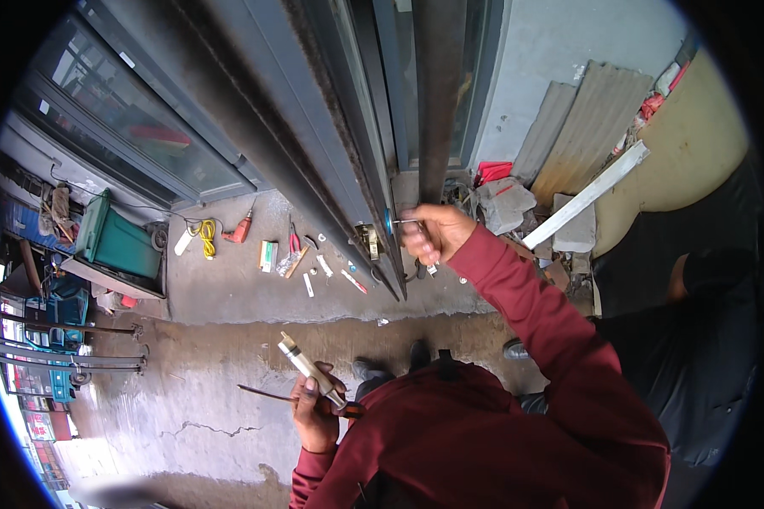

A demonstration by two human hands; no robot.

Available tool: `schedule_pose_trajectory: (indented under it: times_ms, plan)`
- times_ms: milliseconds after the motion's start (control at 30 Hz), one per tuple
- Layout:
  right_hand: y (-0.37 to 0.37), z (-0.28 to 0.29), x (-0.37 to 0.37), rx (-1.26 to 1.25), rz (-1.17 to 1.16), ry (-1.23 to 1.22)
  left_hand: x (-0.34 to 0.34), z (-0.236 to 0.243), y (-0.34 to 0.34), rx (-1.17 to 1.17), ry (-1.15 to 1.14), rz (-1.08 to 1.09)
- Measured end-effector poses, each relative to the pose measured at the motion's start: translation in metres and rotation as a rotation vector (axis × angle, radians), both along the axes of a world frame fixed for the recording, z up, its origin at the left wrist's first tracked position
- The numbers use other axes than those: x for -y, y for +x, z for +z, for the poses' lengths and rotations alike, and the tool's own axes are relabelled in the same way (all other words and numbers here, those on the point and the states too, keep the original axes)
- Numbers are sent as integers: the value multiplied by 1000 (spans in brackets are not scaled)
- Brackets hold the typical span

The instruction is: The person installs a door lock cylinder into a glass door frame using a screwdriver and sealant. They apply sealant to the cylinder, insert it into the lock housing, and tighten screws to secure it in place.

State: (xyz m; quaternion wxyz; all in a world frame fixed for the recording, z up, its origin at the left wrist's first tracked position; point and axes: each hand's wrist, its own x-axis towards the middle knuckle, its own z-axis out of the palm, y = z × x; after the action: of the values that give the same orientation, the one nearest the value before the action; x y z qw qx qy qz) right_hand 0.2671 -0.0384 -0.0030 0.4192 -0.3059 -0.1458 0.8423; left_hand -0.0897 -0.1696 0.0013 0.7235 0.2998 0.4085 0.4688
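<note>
Pinching thin rod (408, 221), right hand (437, 232); metal fitting (371, 243), just left of that hand

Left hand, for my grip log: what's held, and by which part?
A pale tube, by its lower half, and a screwdriver, by its handle end.

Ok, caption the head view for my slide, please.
Right hand holding a thin metal rod at the edge of a grey door, left hand gripping a screwdriver and pale cylinder.
</note>
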Motion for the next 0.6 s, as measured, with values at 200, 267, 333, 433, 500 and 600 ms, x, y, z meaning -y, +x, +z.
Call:
schedule_pose_trajectory:
  times_ms: [200, 267, 333, 433, 500, 600]
  plan:
    - [-6, 13, 11, 1103, -320, 829, 1, -1, 1, -4, -8, 13]
    - [-9, 17, 16, 1687, -488, 1303, 0, -1, 0, 10, -3, 2]
    - [-12, 20, 21, 1689, -519, 1311, 1, -1, 0, -2, -6, 7]
    - [-14, 20, 23, 1670, -532, 1278, 1, 0, 1, 3, -8, 16]
    - [-16, 17, 24, 1663, -529, 1231, 2, 0, 1, 8, -10, 18]
    - [-20, 11, 24, 1463, -595, 1179, 2, 0, 2, 13, 1, 20]
